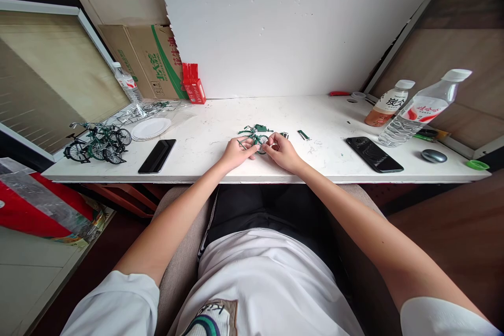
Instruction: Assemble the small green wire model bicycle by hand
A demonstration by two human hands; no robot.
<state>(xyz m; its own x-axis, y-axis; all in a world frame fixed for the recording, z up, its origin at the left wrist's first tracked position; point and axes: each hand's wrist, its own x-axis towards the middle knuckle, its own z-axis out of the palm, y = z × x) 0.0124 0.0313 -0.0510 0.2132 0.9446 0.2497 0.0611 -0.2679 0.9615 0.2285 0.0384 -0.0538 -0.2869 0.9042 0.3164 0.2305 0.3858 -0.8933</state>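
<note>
A small green model bicycle (256, 135), partly built, lies on the white desk (220, 168) straight ahead of me. My left hand (235, 152) pinches its frame from the left, fingers closed. From the right, my right hand (282, 151) grips the small wheel, also closed. A loose green part (303, 135) lies just right of my hands.
Several finished green model bicycles (98, 143) stand at the desk's left end beside a white plate (150, 128) and a black phone (157, 156). Another black phone (374, 154), two bottles (421, 109), and a mouse (433, 156) sit on the right. A red carton (193, 84) leans at the back.
</note>
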